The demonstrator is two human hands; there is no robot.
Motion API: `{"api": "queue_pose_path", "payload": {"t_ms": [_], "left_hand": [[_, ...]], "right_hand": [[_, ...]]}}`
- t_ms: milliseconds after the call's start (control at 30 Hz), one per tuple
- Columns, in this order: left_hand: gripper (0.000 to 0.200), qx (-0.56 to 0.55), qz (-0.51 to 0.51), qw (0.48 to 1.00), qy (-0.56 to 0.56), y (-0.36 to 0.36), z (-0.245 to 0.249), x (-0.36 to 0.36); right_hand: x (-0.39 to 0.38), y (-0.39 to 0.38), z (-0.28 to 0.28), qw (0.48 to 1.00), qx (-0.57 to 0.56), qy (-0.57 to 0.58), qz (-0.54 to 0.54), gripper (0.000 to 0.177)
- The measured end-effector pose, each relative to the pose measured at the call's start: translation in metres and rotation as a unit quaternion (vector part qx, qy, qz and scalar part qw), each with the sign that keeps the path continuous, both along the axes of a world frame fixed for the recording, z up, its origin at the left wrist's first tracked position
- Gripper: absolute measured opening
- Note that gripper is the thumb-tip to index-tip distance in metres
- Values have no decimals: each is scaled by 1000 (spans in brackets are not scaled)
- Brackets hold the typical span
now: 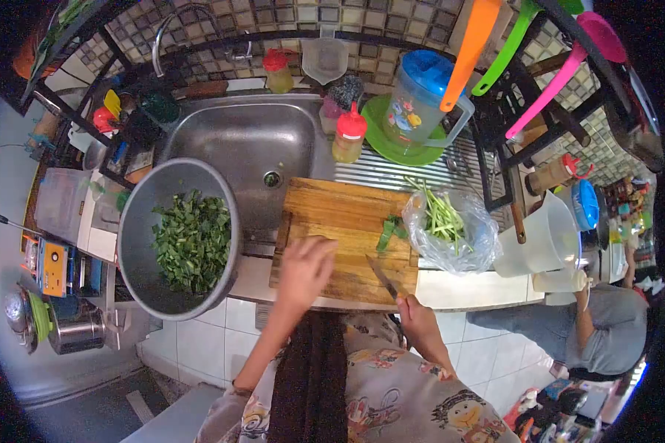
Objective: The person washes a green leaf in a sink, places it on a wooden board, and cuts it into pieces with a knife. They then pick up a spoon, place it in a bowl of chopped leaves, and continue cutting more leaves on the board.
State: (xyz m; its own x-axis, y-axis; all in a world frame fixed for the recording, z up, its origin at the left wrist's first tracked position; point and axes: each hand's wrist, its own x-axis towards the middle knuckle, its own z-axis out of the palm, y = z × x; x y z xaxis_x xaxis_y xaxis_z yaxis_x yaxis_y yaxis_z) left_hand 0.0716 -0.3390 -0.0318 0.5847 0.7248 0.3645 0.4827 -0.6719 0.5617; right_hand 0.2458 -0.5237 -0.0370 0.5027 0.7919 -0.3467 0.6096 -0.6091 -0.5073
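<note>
A wooden cutting board (332, 214) lies at the counter's front edge, beside the sink. My right hand (420, 325) grips a knife (383, 277) by its handle, its blade slanting over the board's front right part. Over the left part of the board is my left hand (307, 267), slightly blurred, fingers loosely bent and no object visible in them. A few cut green leaves (390, 232) lie near the board's right edge. Next to them, pale green stems (443, 218) rest in a clear plastic bag (467, 252). Chopped greens (192, 236) fill much of a grey basin (137, 280) on the left.
Behind the board are a steel sink (236, 122), a red-capped bottle (349, 136) and a blue-lidded pitcher (414, 96) on a green plate (377, 118). Colourful utensils, including an orange one (471, 48), hang overhead at right. Another person (606, 325) is at far right.
</note>
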Motion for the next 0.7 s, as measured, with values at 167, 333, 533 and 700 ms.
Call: {"api": "queue_pose_path", "payload": {"t_ms": [167,333,533,700], "left_hand": [[23,-58,-97,993,16,-11,-42,50],[16,30,-155,987,13,-6,-60,83],[9,102,-209,972,30,6,-53,71],[11,56,-215,972,82,8,-45,34]], "right_hand": [[14,-15,14,997,-20,-64,-36,34],[25,-16,29,990,-11,-80,-112,33],[16,-9,20,995,45,-42,-79,29],[3,8,2,995,77,-9,-57,24]]}}
